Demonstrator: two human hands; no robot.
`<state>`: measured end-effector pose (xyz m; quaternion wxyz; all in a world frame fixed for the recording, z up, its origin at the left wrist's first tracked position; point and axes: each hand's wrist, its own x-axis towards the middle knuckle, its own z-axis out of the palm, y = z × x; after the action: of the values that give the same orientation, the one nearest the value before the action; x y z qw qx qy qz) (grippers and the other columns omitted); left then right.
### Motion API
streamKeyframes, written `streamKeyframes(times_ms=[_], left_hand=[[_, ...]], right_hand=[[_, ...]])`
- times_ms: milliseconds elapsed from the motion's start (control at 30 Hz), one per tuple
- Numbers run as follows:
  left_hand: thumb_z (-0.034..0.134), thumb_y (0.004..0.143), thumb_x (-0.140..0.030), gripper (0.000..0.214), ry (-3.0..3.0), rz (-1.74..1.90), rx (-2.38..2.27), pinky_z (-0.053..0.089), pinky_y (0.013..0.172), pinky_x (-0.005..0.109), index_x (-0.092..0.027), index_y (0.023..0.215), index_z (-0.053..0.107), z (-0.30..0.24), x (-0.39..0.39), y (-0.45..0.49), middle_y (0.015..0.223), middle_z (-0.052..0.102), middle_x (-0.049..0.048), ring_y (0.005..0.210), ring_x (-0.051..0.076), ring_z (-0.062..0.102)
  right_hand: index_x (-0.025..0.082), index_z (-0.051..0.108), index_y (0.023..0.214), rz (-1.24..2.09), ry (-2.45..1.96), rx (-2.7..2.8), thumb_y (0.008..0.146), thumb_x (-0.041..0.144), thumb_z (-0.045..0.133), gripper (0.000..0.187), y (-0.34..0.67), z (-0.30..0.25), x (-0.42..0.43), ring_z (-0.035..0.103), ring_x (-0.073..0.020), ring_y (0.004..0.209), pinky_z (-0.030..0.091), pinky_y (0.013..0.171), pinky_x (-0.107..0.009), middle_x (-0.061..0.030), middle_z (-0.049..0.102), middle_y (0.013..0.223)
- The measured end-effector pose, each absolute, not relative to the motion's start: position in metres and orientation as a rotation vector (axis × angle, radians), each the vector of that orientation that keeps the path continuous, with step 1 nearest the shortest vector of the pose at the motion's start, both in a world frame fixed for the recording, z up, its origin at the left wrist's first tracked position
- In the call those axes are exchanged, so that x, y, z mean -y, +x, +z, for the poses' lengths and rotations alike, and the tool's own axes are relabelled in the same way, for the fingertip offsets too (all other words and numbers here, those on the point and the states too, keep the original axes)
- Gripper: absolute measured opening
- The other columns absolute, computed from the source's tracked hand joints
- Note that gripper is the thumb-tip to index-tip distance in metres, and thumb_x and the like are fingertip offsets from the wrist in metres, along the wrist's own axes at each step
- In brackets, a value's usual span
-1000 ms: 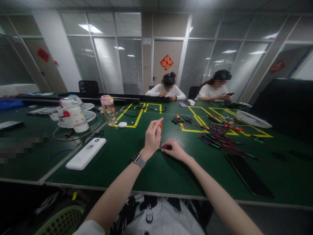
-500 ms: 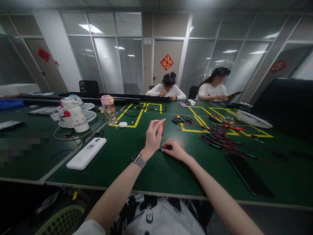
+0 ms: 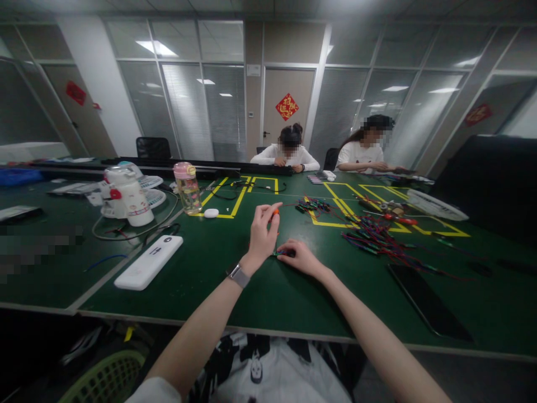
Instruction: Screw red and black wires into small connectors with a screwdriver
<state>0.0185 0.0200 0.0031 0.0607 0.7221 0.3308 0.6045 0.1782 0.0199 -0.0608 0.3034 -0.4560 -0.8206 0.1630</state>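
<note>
My left hand [image 3: 263, 230], with a watch on its wrist, is closed around an upright screwdriver [image 3: 276, 212]. Only part of the orange handle shows between the thumb and fingers. Just below and to the right, my right hand [image 3: 298, 257] rests low at the table, its fingertips pinching a small green circuit board [image 3: 276, 253] with dark wires. The board lies under the screwdriver, but the fingers hide most of it, and I cannot tell whether the tip touches it.
A pile of wired boards [image 3: 373, 235] and a smaller bunch [image 3: 312, 205] lie to the right, with a black phone [image 3: 428, 302] nearer. Left are a white power bank [image 3: 149, 263], a pink-lidded bottle [image 3: 187, 189] and a white jug [image 3: 130, 196]. Two people sit across the table [image 3: 218, 305].
My left fingers have shifted slightly around the orange handle, while my right hand stays in place. The person at the far right has lowered the dark object in their hands.
</note>
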Motion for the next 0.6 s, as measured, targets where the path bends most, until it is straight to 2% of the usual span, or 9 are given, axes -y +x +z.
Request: streamKeyframes(times_ms=[100, 233, 333, 433, 533, 600], left_hand=[[0.037, 0.097, -0.016, 0.033, 2.198, 1.832, -0.951, 0.047, 0.088, 0.03, -0.022, 0.125, 0.055, 0.003, -0.0195, 0.0194, 0.11, 0.058, 0.0068, 0.099, 0.016, 0.057], [0.052, 0.091, -0.021, 0.025, 2.208, 1.887, -1.023, 0.049, 0.078, 0.028, -0.022, 0.114, 0.062, 0.0026, -0.0198, 0.0196, 0.095, 0.057, 0.0042, 0.084, 0.015, 0.057], [0.059, 0.088, -0.027, 0.021, 2.22, 1.901, -1.065, 0.049, 0.078, 0.028, -0.023, 0.108, 0.065, 0.0026, -0.0198, 0.019, 0.091, 0.052, 0.003, 0.082, 0.014, 0.055], [0.05, 0.093, -0.027, 0.029, 2.236, 1.857, -1.054, 0.048, 0.084, 0.029, -0.023, 0.12, 0.06, 0.0021, -0.0208, 0.0186, 0.1, 0.054, 0.005, 0.092, 0.015, 0.057], [0.035, 0.098, -0.02, 0.037, 2.229, 1.821, -0.983, 0.045, 0.093, 0.031, -0.023, 0.131, 0.05, 0.0006, -0.0238, 0.0187, 0.116, 0.056, 0.0073, 0.107, 0.016, 0.055], [0.036, 0.098, -0.018, 0.037, 2.206, 1.834, -0.961, 0.045, 0.093, 0.032, -0.023, 0.132, 0.049, -0.0003, -0.0258, 0.0189, 0.117, 0.058, 0.0075, 0.107, 0.016, 0.056]], right_hand=[[0.019, 0.074, 0.092, 0.438, -1.213, 2.174, 0.077, 0.021, 0.069, 0.016, 0.1779, -0.0601, -0.0192, 0.056, -0.0148, 0.07, 0.043, 0.069, -0.027, -0.0033, 0.062, 0.079], [0.019, 0.074, 0.092, 0.438, -1.218, 2.17, 0.077, 0.021, 0.069, 0.016, 0.1777, -0.0597, -0.0188, 0.056, -0.0148, 0.07, 0.043, 0.069, -0.027, -0.0035, 0.063, 0.08], [0.019, 0.074, 0.091, 0.425, -1.22, 2.172, 0.077, 0.022, 0.07, 0.016, 0.1779, -0.0603, -0.0194, 0.056, -0.015, 0.071, 0.043, 0.068, -0.027, -0.0034, 0.063, 0.079], [0.019, 0.074, 0.092, 0.421, -1.212, 2.184, 0.077, 0.022, 0.069, 0.016, 0.1779, -0.0605, -0.0199, 0.056, -0.0149, 0.071, 0.043, 0.068, -0.026, -0.0034, 0.063, 0.079], [0.019, 0.074, 0.092, 0.425, -1.203, 2.186, 0.077, 0.021, 0.069, 0.017, 0.1778, -0.0601, -0.0197, 0.056, -0.0148, 0.071, 0.043, 0.068, -0.026, -0.0038, 0.063, 0.08], [0.018, 0.074, 0.092, 0.429, -1.208, 2.184, 0.077, 0.022, 0.069, 0.017, 0.1779, -0.0599, -0.0193, 0.056, -0.0151, 0.072, 0.043, 0.068, -0.026, -0.0042, 0.064, 0.08]])
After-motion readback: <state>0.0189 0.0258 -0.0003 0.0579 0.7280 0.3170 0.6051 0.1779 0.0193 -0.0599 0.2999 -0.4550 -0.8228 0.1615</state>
